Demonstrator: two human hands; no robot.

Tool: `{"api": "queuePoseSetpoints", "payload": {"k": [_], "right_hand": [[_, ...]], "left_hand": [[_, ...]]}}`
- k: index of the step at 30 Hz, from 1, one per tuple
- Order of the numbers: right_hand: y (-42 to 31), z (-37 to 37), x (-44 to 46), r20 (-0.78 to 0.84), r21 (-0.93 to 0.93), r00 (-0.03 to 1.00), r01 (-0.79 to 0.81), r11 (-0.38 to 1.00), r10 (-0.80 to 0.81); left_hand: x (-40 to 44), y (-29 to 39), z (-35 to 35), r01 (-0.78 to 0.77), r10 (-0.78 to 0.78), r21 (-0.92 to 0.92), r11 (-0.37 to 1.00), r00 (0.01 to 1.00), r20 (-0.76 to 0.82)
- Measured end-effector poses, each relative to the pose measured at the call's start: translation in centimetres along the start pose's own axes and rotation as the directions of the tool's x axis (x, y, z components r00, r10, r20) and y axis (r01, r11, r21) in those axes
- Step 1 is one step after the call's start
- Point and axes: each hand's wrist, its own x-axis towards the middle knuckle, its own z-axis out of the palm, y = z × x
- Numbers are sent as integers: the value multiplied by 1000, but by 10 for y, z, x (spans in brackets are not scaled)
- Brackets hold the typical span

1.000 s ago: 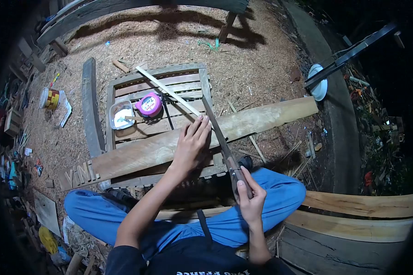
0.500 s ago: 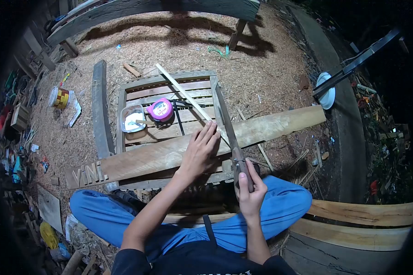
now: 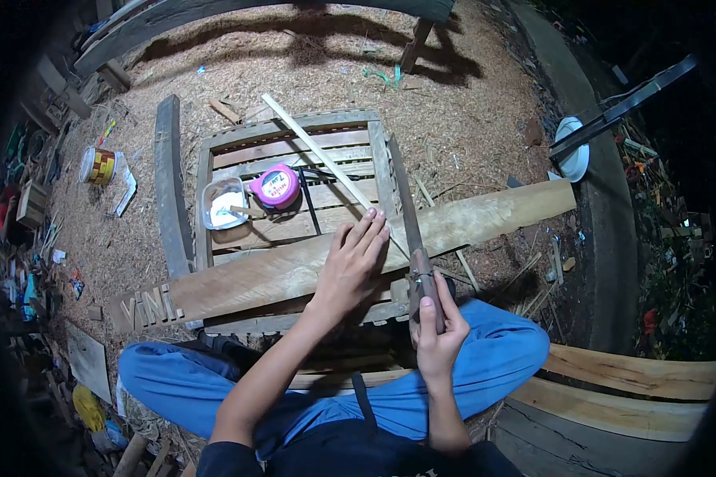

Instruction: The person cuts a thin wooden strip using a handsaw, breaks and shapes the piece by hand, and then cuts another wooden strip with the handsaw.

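Observation:
My left hand [image 3: 353,258] lies flat with its fingers stretched over a thin wooden strip [image 3: 318,153], pressing it down on the long board [image 3: 485,216]. My right hand [image 3: 440,334] is wrapped around the dark handle of a handsaw [image 3: 406,195]. Its blade points away from me, crossing the board near the strip's near end. Whether the teeth touch the strip I cannot tell. Small wooden letters [image 3: 153,308] sit at the board's left end. Under the board is a slatted wooden crate or low table [image 3: 247,155].
On the slats are a pink tape measure [image 3: 277,188] and a plastic tub [image 3: 214,208] with white paste and a stick. A grey beam [image 3: 169,183] lies left, near a yellow-red can [image 3: 98,166]. A bench [image 3: 239,17] stands beyond. Planks [image 3: 620,370] lie at the right.
The whole view has shifted slightly. My right hand and the saw sit a little farther right in the picture, and my left hand remains on the strip.

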Motion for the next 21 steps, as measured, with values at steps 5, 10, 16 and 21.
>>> {"api": "queuePoseSetpoints", "payload": {"k": [5,10,16,21], "right_hand": [[0,1,0,-1,-27,1000,26,999,-26],[4,1,-2,-4,-17,1000,27,1000,-27],[0,0,-8,-6,-28,1000,10,1000,-10],[0,0,-12,-11,-32,1000,24,999,-24]], "left_hand": [[1,1,-2,2,-2,-32,999,1000,-1],[1,1,-4,4,-4,-8,1000,1000,31],[1,3,-4,16,-17,-52,998,1000,-7],[1,2,-4,24,-23,-53,998,1000,11]]}}
